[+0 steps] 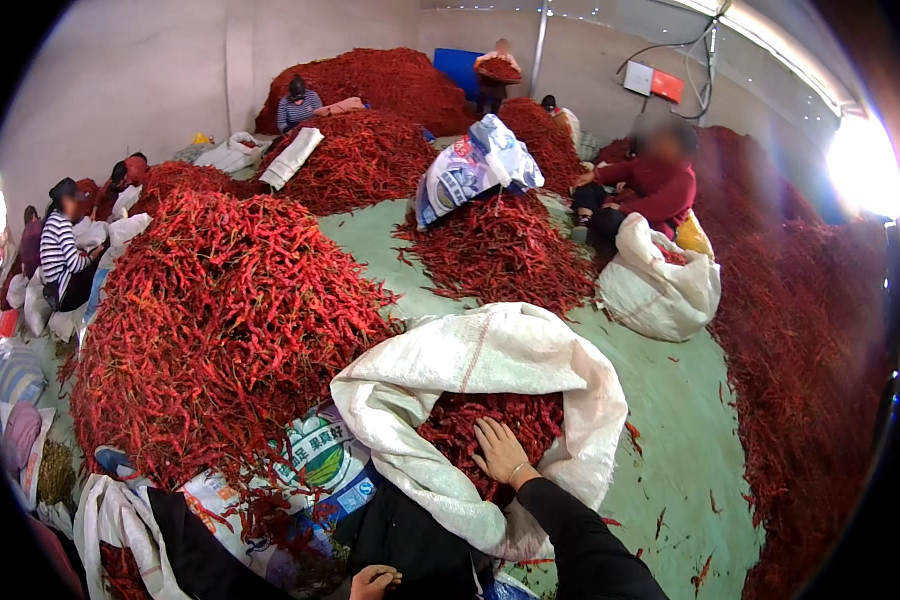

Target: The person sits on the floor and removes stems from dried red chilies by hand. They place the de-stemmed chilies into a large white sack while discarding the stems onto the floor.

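Observation:
My right hand (501, 450) reaches into a white woven sack (487, 345) with a rolled-down rim. Palm down and fingers slightly apart, it rests on the dried red chilies (529, 416) inside. A bracelet circles that wrist below a black sleeve. At the bottom edge my left hand (375, 583) is partly cut off, with curled fingers near my dark-clad lap; whether it holds anything is unclear. Left of the sack rises a big heap of red chilies (225, 330). Printed plastic sacking (330, 457) lies at its foot, with loose chilies on top.
Across the green floor (667, 420), a person in a dark red top (656, 187) sits beside another white sack (660, 289). A smaller chili pile (502, 251) bears a printed bag (476, 169). Chilies (802, 360) bank along the right. Several people sit at left and back; one stands holding a basket (499, 70).

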